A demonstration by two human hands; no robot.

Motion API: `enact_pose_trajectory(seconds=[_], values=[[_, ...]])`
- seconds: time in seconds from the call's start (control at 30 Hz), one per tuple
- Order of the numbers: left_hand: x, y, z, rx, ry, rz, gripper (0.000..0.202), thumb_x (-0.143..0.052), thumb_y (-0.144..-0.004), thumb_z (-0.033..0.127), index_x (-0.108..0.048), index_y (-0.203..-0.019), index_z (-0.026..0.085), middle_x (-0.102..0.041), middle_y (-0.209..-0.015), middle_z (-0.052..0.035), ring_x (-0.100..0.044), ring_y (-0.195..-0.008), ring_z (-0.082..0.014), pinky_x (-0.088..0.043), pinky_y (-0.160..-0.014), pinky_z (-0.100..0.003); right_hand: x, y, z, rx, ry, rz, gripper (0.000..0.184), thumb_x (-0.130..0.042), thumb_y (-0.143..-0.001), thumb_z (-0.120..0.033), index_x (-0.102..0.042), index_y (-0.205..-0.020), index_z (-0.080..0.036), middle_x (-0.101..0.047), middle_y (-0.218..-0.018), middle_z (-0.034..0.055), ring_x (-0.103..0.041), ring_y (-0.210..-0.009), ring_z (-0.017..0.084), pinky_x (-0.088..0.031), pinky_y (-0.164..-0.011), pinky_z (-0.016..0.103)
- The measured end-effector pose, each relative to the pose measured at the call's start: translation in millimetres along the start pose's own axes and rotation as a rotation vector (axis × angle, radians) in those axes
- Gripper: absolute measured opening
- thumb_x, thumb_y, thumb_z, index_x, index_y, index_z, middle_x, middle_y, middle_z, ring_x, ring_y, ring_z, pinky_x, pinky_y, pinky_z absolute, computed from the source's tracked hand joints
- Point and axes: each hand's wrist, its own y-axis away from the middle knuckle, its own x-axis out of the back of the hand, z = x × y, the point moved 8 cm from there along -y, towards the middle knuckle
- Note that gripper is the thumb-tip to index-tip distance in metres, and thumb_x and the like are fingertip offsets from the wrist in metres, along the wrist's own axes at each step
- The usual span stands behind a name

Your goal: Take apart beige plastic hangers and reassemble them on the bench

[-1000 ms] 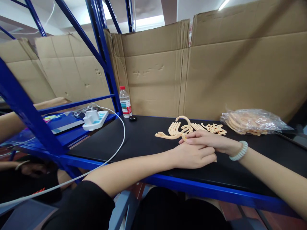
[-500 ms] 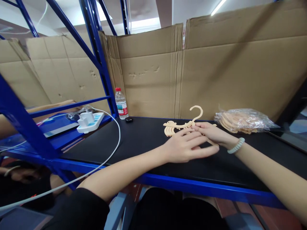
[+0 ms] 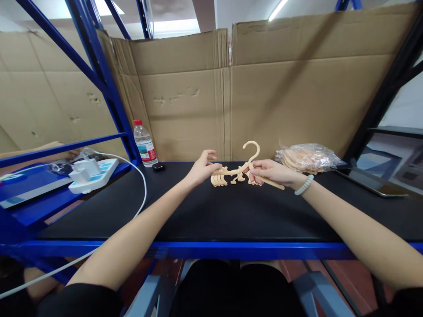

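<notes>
Beige hanger is pinched by right hand, left hand spread beside it.

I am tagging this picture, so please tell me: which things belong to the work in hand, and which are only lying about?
In the work:
hanger, held by the right hand
small pale pieces on the table
probably the plastic bag with pale pieces inside

Just lying about, it seems:
plastic bottle
power strip
small black object
</notes>
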Motion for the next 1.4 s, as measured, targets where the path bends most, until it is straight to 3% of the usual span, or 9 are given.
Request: enact_pose_trajectory(seconds=[0.1,0.2,0.37,0.63,0.83,1.03,1.13,1.3,1.4], values=[[-15.8,5.9,-4.4,0.123,0.163,-0.172,0.058,-0.065,-0.074,0.027,-0.039,-0.125,0.019,-0.061,-0.096,-0.0073,-0.061,-0.073,-0.0152,-0.047,-0.065,-0.029,3.6,0.3,0.4,-0.008,-0.070,0.008,0.021,-0.058,-0.083,-0.032,-0.057,-0.095,-0.015,-0.063,-0.074,0.0015,-0.055,-0.056,0.009,-0.045,-0.053,0.022],[-26.4,11.9,-0.5,0.128,0.280,-0.239,0.054,-0.068,-0.074,0.026,-0.044,-0.122,0.018,-0.061,-0.075,-0.0009,-0.056,-0.057,-0.0106,-0.044,-0.055,-0.023,5.9,0.4,2.0,-0.027,-0.117,0.029,0.018,-0.058,-0.084,-0.032,-0.057,-0.093,-0.015,-0.063,-0.073,0.0018,-0.057,-0.057,0.009,-0.047,-0.053,0.022],[-33.2,12.9,-3.8,0.147,0.418,-0.194,0.017,-0.068,-0.075,0.018,-0.061,-0.088,0.009,-0.058,-0.062,0.0000,-0.051,-0.051,-0.0061,-0.042,-0.051,-0.019,9.9,0.2,2.0,-0.032,-0.059,0.097,0.012,-0.057,-0.086,-0.027,-0.059,-0.089,-0.015,-0.064,-0.074,0.0030,-0.058,-0.058,0.009,-0.050,-0.056,0.022],[-30.3,15.4,-9.7,0.253,0.576,-0.053,0.007,-0.064,-0.076,0.010,-0.059,-0.073,0.009,-0.062,-0.068,-0.0035,-0.059,-0.059,-0.0074,-0.051,-0.064,-0.022,18.9,0.0,5.1,-0.021,-0.081,0.206,0.018,-0.055,-0.088,-0.032,-0.059,-0.095,-0.016,-0.064,-0.082,0.0038,-0.058,-0.062,0.009,-0.051,-0.062,0.024],[-28.3,16.0,-7.2,0.218,0.624,-0.009,0.013,-0.068,-0.076,0.014,-0.056,-0.074,0.010,-0.063,-0.072,-0.0036,-0.061,-0.062,-0.0073,-0.051,-0.066,-0.020,12.2,2.4,-8.6,0.089,0.490,0.246,0.023,-0.044,-0.092,-0.029,-0.054,-0.075,-0.017,-0.060,-0.068,0.0016,-0.052,-0.056,0.011,-0.040,-0.057,0.024],[-16.9,13.6,-6.3,0.145,0.600,0.122,0.025,-0.068,-0.077,0.017,-0.054,-0.097,0.015,-0.063,-0.074,-0.0015,-0.059,-0.061,-0.0086,-0.050,-0.059,-0.021,-26.8,6.1,-14.8,0.193,1.000,0.075,0.021,-0.040,-0.094,-0.022,-0.053,-0.078,-0.018,-0.060,-0.074,0.0023,-0.052,-0.066,0.014,-0.032,-0.064,0.026],[-30.0,18.5,-0.4,0.128,0.570,0.029,0.031,-0.067,-0.079,0.025,-0.053,-0.105,0.016,-0.066,-0.082,-0.0044,-0.061,-0.068,-0.0124,-0.051,-0.060,-0.024,-43.1,10.8,-18.9,0.252,1.136,0.046,0.022,-0.039,-0.095,-0.022,-0.055,-0.080,-0.017,-0.061,-0.078,0.0043,-0.051,-0.070,0.016,-0.031,-0.066,0.027],[-61.9,31.9,2.2,0.189,0.534,-0.214,0.029,-0.073,-0.070,0.038,-0.064,-0.079,0.012,-0.061,-0.070,-0.0027,-0.057,-0.061,-0.0117,-0.048,-0.058,-0.024,-62.9,17.8,-28.8,0.374,1.277,0.033,0.023,-0.038,-0.095,-0.018,-0.059,-0.086,-0.016,-0.064,-0.085,0.0076,-0.054,-0.078,0.020,-0.031,-0.075,0.033],[-64.3,33.2,0.3,0.185,0.518,-0.212,0.029,-0.074,-0.069,0.039,-0.066,-0.074,0.011,-0.058,-0.064,-0.0016,-0.054,-0.057,-0.0108,-0.047,-0.055,-0.024,-67.9,17.9,-28.1,0.394,1.301,0.008,0.021,-0.040,-0.094,-0.017,-0.060,-0.088,-0.015,-0.065,-0.086,0.0081,-0.055,-0.082,0.021,-0.031,-0.078,0.035]])
